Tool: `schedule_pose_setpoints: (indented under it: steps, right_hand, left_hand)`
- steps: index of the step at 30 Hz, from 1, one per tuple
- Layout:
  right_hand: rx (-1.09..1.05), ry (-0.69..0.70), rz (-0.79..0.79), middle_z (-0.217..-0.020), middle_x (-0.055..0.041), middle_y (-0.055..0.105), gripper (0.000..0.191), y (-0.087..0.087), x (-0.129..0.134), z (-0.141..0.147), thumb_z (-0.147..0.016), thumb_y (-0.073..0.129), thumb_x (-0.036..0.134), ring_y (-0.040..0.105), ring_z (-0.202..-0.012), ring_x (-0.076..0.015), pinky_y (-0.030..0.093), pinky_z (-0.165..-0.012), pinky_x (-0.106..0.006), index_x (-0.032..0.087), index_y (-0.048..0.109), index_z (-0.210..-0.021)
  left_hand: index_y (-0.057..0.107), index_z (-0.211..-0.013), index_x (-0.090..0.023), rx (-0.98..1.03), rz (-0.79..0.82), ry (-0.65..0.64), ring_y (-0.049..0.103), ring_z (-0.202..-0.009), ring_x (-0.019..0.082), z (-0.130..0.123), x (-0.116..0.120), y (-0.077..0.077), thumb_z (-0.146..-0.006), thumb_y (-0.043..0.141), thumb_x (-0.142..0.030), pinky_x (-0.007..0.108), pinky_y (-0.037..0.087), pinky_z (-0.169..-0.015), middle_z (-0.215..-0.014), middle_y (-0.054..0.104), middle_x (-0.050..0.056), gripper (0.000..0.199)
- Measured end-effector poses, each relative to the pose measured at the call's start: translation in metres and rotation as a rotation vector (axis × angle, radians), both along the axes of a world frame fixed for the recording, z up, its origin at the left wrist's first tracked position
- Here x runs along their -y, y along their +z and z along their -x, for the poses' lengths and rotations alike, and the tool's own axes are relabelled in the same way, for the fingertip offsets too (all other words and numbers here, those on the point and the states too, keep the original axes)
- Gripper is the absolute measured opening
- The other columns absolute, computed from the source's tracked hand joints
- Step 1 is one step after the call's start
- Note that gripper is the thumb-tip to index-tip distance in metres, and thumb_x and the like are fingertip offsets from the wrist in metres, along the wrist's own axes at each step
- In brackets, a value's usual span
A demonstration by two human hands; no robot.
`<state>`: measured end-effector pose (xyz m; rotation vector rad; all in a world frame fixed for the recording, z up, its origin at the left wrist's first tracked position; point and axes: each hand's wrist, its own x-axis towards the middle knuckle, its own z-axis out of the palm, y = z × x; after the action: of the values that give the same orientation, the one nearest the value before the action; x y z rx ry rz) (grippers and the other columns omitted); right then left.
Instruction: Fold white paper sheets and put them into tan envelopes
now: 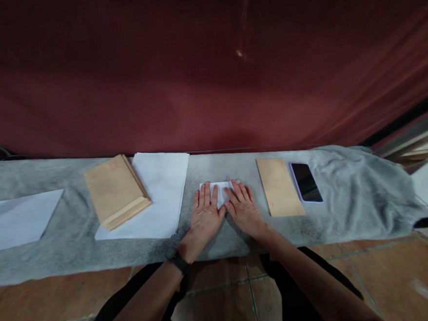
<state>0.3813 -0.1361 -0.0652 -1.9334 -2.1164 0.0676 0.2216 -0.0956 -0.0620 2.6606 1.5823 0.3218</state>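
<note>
A small folded white paper (221,194) lies on the grey cloth, mostly covered by both hands. My left hand (206,212) rests flat on its left part, fingers spread and pointing away from me. On its right part lies my right hand (243,208), also flat with fingers apart. The two thumbs almost meet near the paper's front edge. To the right is a brown envelope (280,187). A stack of brown envelopes (115,189) sits at the left, partly on top of a pile of white sheets (167,193).
A phone (306,182) with a dark screen lies right of the single envelope. Another white sheet (16,218) is at the far left. The grey cloth (363,194) is rumpled at the right. A dark red surface (195,103) rises behind it.
</note>
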Motion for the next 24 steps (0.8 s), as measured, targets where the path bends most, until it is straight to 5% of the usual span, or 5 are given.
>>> schedule_pose_setpoints:
  steps: [24]
  right_hand:
    - [0.012,-0.063,-0.001,-0.168,-0.0146,0.028,0.053,0.0,0.006,-0.009,-0.108,0.033,0.038,0.028,-0.153,-0.0343,0.022,-0.122,-0.058,0.014,0.045,-0.153]
  left_hand:
    - [0.039,-0.155,-0.008,0.025,-0.012,0.004,0.027,-0.155,0.035,-0.001,-0.001,-0.003,-0.101,0.045,-0.048,0.054,0.024,-0.125,-0.164,0.032,0.023,0.067]
